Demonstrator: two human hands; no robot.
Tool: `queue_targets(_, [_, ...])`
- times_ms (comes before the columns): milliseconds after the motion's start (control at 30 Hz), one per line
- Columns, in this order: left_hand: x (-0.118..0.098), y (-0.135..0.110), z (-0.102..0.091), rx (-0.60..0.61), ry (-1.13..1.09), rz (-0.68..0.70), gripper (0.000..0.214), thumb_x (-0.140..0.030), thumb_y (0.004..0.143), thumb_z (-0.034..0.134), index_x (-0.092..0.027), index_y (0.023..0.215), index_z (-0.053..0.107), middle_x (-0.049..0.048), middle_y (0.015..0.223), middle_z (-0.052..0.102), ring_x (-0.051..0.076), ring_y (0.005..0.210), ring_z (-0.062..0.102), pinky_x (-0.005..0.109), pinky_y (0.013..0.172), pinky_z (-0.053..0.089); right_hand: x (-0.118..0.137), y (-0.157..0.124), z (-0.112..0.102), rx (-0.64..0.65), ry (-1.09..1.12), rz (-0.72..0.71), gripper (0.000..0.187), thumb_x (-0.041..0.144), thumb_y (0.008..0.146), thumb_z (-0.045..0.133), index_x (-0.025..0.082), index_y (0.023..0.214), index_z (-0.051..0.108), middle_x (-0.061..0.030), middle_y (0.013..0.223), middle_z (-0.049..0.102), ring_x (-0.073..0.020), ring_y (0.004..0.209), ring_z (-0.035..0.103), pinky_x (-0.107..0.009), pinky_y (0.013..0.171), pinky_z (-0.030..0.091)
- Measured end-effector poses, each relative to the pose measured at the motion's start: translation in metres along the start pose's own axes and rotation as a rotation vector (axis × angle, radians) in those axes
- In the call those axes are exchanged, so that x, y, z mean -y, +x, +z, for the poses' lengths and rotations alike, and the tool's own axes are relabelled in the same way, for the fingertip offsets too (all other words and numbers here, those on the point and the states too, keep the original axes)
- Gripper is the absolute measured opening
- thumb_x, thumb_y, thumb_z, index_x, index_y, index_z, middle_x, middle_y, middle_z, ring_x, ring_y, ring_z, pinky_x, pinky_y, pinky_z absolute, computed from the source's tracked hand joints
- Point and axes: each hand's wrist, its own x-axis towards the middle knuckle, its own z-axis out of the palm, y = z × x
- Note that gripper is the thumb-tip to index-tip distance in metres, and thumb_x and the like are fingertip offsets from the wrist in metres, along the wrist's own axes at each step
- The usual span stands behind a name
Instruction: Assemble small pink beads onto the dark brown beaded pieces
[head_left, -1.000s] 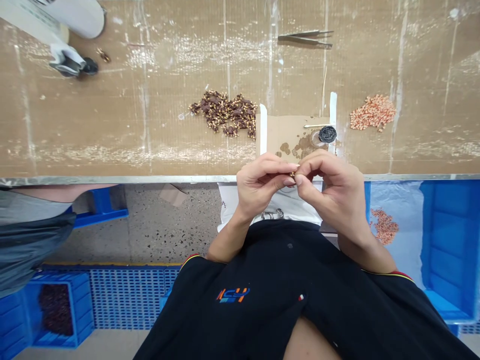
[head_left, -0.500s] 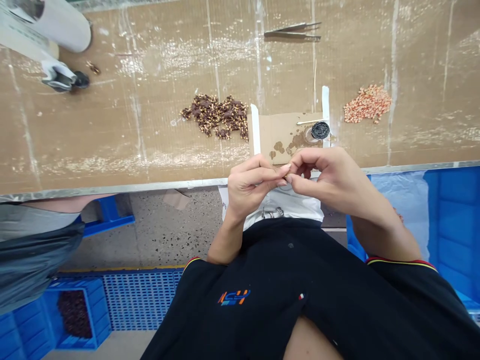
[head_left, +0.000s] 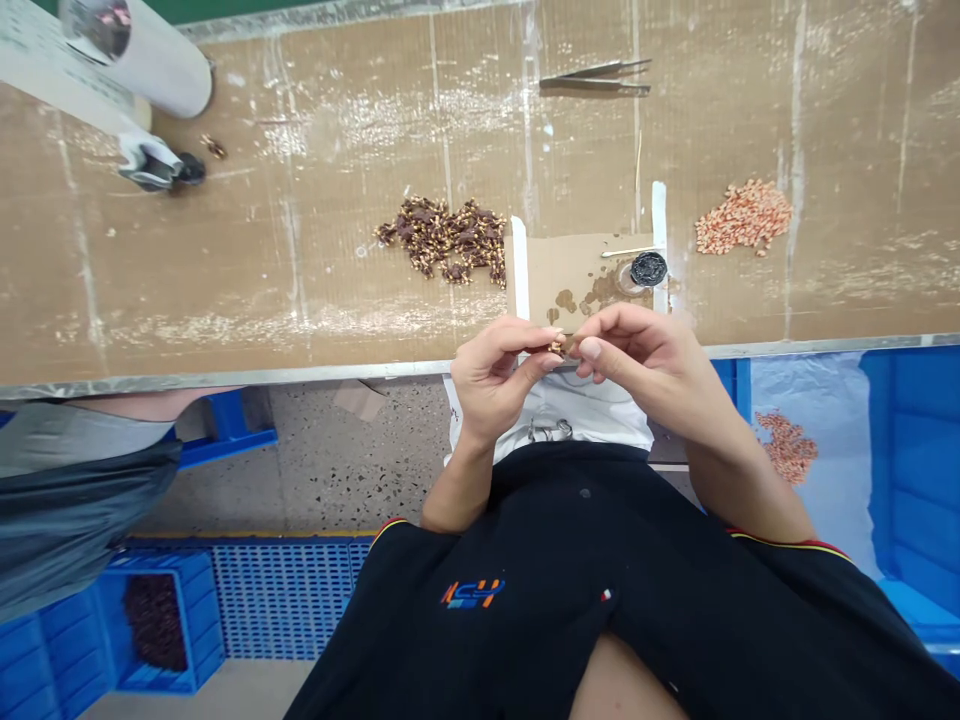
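Observation:
My left hand (head_left: 496,372) and my right hand (head_left: 646,362) meet at the near edge of the cardboard-covered bench (head_left: 225,260). Both pinch one tiny brown and brass part (head_left: 559,347) between thumb and fingertips. A heap of the same brown parts (head_left: 445,236) lies just beyond my left hand. A heap of small orange parts (head_left: 742,217) lies to the far right on the bench. Right behind my fingers sits a stained cardboard patch (head_left: 581,272) with a small dark round pot (head_left: 648,268) and a thin stick beside it.
Tweezers (head_left: 596,76) lie at the far side of the bench. A white roll (head_left: 142,60) and a small tool (head_left: 154,165) are at the far left. Blue crates stand on the floor, one holding brown parts (head_left: 154,620), one lined with plastic and orange parts (head_left: 787,447). Another person's sleeve (head_left: 67,500) is at left.
Both hands stay pinched together at the bench edge, working the small part. The view has shifted slightly; the orange parts in the right crate show again.

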Motion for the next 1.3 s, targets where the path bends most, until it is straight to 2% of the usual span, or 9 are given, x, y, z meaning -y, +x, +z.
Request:
queue_targets(167, [0.001, -0.001, 0.006, 0.006, -0.095, 0.017, 0.013, -0.040, 0.088, 0.094, -0.034, 0.097, 0.087, 0.0002, 0.085, 0.084, 0.014, 0.073, 0.075, 0.030, 0.069, 0.062, -0.005, -0.004, 0.007, 0.064, 0.023, 0.021, 0.053, 0.072, 0.089, 0.084, 0.021, 0.085, 0.070, -0.0007, 0.072, 0.068, -0.0143, 0.067, 0.064, -0.028, 0.064, 0.057])
queue_targets(300, [-0.004, -0.003, 0.009, 0.004, -0.074, -0.077, 0.014, -0.044, 0.090, 0.091, -0.032, 0.094, 0.086, 0.0019, 0.090, 0.085, 0.016, 0.080, 0.078, 0.033, 0.074, 0.065, -0.005, -0.005, 0.009, -0.002, 0.010, -0.015, 0.053, 0.071, 0.086, 0.087, 0.021, 0.081, 0.070, 0.0002, 0.071, 0.066, -0.0138, 0.066, 0.061, -0.027, 0.063, 0.055])
queue_targets(400, [-0.014, -0.007, 0.010, 0.001, -0.096, -0.112, 0.011, -0.038, 0.091, 0.091, -0.031, 0.099, 0.088, 0.0029, 0.094, 0.085, 0.016, 0.087, 0.081, 0.031, 0.078, 0.067, -0.005, -0.006, 0.009, -0.054, -0.020, -0.045, 0.050, 0.068, 0.083, 0.091, 0.022, 0.081, 0.072, -0.0003, 0.074, 0.069, -0.0141, 0.067, 0.062, -0.027, 0.063, 0.055])
queue_targets(567, [-0.026, -0.010, 0.009, -0.028, -0.083, -0.161, 0.009, -0.035, 0.092, 0.090, -0.030, 0.098, 0.088, 0.0025, 0.091, 0.084, 0.013, 0.081, 0.079, 0.027, 0.073, 0.066, -0.004, -0.008, 0.011, -0.061, -0.086, -0.072, 0.051, 0.069, 0.085, 0.090, 0.022, 0.080, 0.071, -0.0008, 0.074, 0.070, -0.0149, 0.067, 0.062, -0.029, 0.063, 0.056])
queue_targets(800, [-0.023, -0.009, 0.009, -0.040, -0.182, -0.197, 0.014, -0.035, 0.087, 0.094, -0.025, 0.088, 0.084, 0.0013, 0.080, 0.079, 0.009, 0.070, 0.074, 0.020, 0.063, 0.061, 0.003, -0.011, 0.014, -0.033, -0.136, -0.129, 0.048, 0.063, 0.092, 0.085, 0.021, 0.077, 0.069, 0.0010, 0.069, 0.067, -0.0122, 0.063, 0.057, -0.026, 0.058, 0.049])
queue_targets(1033, [-0.031, -0.011, 0.009, -0.017, -0.191, -0.301, 0.022, -0.042, 0.083, 0.097, -0.024, 0.086, 0.084, 0.0033, 0.085, 0.083, 0.011, 0.069, 0.074, 0.024, 0.066, 0.065, 0.004, -0.016, 0.009, -0.039, -0.135, -0.134, 0.048, 0.065, 0.088, 0.088, 0.021, 0.078, 0.071, 0.0008, 0.070, 0.067, -0.0130, 0.063, 0.058, -0.027, 0.058, 0.049])
queue_targets(1167, [-0.038, -0.015, 0.009, 0.017, -0.181, -0.271, 0.017, -0.038, 0.086, 0.095, -0.025, 0.088, 0.085, 0.0026, 0.086, 0.083, 0.010, 0.068, 0.074, 0.026, 0.069, 0.066, 0.004, -0.023, 0.009, -0.036, -0.132, -0.148, 0.048, 0.065, 0.087, 0.089, 0.022, 0.077, 0.070, 0.0002, 0.070, 0.069, -0.0134, 0.063, 0.058, -0.027, 0.059, 0.051])
queue_targets(1300, [-0.043, -0.023, 0.008, 0.036, -0.155, -0.208, 0.018, -0.038, 0.086, 0.095, -0.024, 0.086, 0.083, 0.0022, 0.080, 0.079, 0.010, 0.066, 0.071, 0.024, 0.063, 0.062, 0.004, -0.033, 0.012, -0.017, -0.147, -0.188, 0.046, 0.061, 0.090, 0.088, 0.022, 0.076, 0.070, 0.0002, 0.070, 0.068, -0.0133, 0.062, 0.057, -0.028, 0.059, 0.051])
